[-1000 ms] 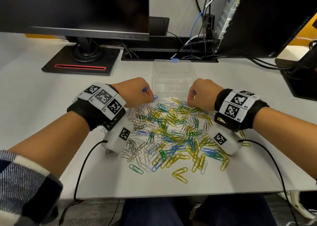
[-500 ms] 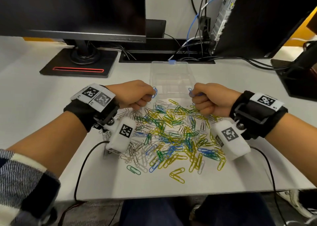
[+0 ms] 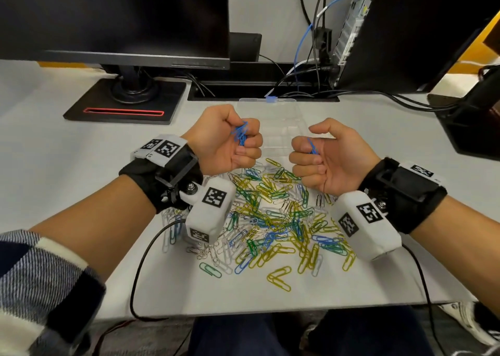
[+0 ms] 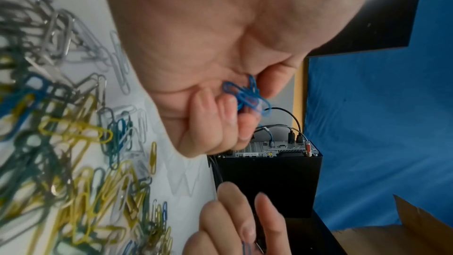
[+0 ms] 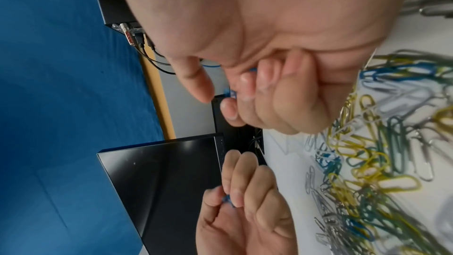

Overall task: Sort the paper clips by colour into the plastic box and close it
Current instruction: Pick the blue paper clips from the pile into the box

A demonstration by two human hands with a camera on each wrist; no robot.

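Above the mixed clip pile point(image 3: 273, 217), left hand point(image 3: 224, 142) gripping several blue clips point(image 3: 240, 136), right hand point(image 3: 324, 158) curling round one blue clip point(image 3: 311, 146), open plastic box point(image 3: 276, 128) lying just behind.

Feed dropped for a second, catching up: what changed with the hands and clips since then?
Both hands lifted off the pile and rolled palm-up. The left hand grips a bunch of blue clips; the right hand holds a blue clip. The mixed pile and open plastic box stayed put.
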